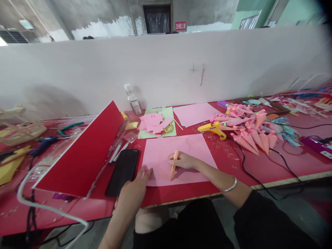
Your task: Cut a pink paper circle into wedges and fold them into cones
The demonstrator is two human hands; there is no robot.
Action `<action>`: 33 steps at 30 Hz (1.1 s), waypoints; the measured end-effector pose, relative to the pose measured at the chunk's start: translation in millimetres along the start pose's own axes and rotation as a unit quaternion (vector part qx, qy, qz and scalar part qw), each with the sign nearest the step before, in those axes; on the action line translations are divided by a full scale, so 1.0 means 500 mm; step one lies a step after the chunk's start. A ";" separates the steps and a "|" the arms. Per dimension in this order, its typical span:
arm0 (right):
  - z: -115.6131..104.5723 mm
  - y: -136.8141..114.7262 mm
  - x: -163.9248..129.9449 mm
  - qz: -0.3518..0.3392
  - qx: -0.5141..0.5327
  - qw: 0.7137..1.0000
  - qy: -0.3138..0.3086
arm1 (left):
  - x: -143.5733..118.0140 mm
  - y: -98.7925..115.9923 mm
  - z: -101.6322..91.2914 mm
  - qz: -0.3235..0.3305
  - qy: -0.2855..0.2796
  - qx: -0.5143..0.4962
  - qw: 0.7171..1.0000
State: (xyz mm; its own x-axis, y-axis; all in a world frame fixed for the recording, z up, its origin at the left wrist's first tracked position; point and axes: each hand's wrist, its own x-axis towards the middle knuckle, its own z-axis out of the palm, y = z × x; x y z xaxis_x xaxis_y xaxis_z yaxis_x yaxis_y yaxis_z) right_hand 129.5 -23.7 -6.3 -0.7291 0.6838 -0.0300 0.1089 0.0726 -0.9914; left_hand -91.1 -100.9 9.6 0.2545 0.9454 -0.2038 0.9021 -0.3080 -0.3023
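Red table (233,157), pink sheet (178,155), white partition (166,72), concrete wall (90,14) behind.

I see a long red table (228,155). A big pink sheet (178,155) lies flat near the front edge. A black phone (122,172) lies just left of it. A red board (83,155) leans up on the far left. Behind the sheet is a green sheet (145,133) with small pink scraps (153,123) on it, and a clear bottle (132,99) stands by the wall. A yellow glue gun (214,128) lies to the right, beside a pile of pink paper cones (252,136). A black cord (246,166) runs across the table.
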 end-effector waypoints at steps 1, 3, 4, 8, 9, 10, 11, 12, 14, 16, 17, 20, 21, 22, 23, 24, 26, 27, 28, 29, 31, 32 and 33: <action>0.001 -0.001 0.000 -0.005 -0.003 1.000 0.003 | 0.000 0.001 0.000 -0.004 -0.003 -0.006 1.000; 0.004 -0.002 0.000 -0.016 -0.005 1.000 0.009 | -0.001 0.003 0.001 -0.011 -0.007 -0.012 1.000; 0.007 -0.003 0.000 -0.021 -0.003 1.000 0.015 | -0.002 0.003 0.001 -0.012 -0.008 -0.011 1.000; 0.018 -0.007 0.005 -0.028 0.019 0.997 0.069 | -0.004 0.003 -0.003 -0.010 -0.008 -0.015 1.000; 0.019 -0.007 0.006 -0.032 0.023 0.995 0.091 | -0.005 0.003 -0.006 -0.009 -0.012 -0.022 1.000; 0.019 -0.007 0.007 -0.035 0.026 0.993 0.113 | -0.006 0.004 -0.009 -0.010 -0.016 -0.029 0.999; 0.018 -0.007 0.008 -0.036 0.029 0.990 0.132 | -0.006 0.004 -0.013 -0.011 -0.022 -0.036 0.999; 0.015 -0.007 0.009 -0.034 0.032 0.988 0.145 | -0.006 0.005 -0.016 -0.013 -0.027 -0.041 0.999; 0.007 -0.006 0.008 -0.021 0.039 0.989 0.138 | -0.006 0.005 -0.019 -0.015 -0.034 -0.045 0.998; 0.001 -0.004 0.006 -0.004 0.046 0.994 0.100 | -0.006 0.005 -0.017 -0.016 -0.035 -0.046 0.998; 0.000 -0.004 0.004 0.001 0.046 0.996 0.078 | -0.005 0.005 -0.014 -0.015 -0.030 -0.046 0.998; 0.003 -0.003 0.002 -0.003 0.029 0.999 0.041 | -0.004 0.004 -0.002 -0.008 -0.010 -0.045 0.999; 0.006 -0.003 0.002 -0.007 0.021 0.999 0.042 | -0.004 0.003 0.002 -0.006 -0.005 -0.046 0.999; 0.009 -0.003 0.003 -0.013 0.015 0.998 0.052 | -0.005 0.003 0.003 -0.005 -0.003 -0.046 0.999; 0.011 -0.002 0.004 -0.022 0.009 0.997 0.071 | -0.006 0.002 0.003 -0.005 -0.004 -0.045 0.999; 0.010 -0.002 0.007 -0.035 0.002 0.994 0.101 | -0.007 0.002 0.002 -0.005 -0.005 -0.043 0.999; 0.002 -0.004 0.011 -0.073 -0.011 0.980 0.186 | -0.011 0.005 -0.006 -0.005 -0.006 -0.032 0.999; -0.006 -0.007 0.012 -0.093 -0.014 0.967 0.235 | -0.013 0.006 -0.012 -0.005 -0.006 -0.024 1.000; -0.016 -0.012 0.011 -0.110 -0.016 0.953 0.284 | -0.014 0.009 -0.017 -0.003 -0.005 -0.017 1.000; -0.028 -0.018 0.008 -0.122 -0.015 0.936 0.329 | -0.015 0.012 -0.022 -0.002 -0.005 -0.011 1.000; -0.050 -0.036 -0.006 -0.146 -0.013 0.901 0.408 | -0.014 0.019 -0.028 0.001 -0.004 -0.005 1.000; -0.060 -0.046 -0.018 -0.158 -0.015 0.887 0.434 | -0.013 0.022 -0.030 0.001 -0.001 -0.003 1.000; -0.068 -0.058 -0.032 -0.175 -0.020 0.874 0.452 | -0.012 0.024 -0.030 -0.001 0.005 -0.002 1.000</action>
State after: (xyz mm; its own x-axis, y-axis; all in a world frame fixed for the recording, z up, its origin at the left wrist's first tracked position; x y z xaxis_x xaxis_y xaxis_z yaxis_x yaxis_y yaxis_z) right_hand 160.9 -12.1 27.2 0.1077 0.9082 0.4045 0.0232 0.4045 -0.9142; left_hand -76.7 -108.8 21.0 0.2563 0.9470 -0.1938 0.9043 -0.3058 -0.2980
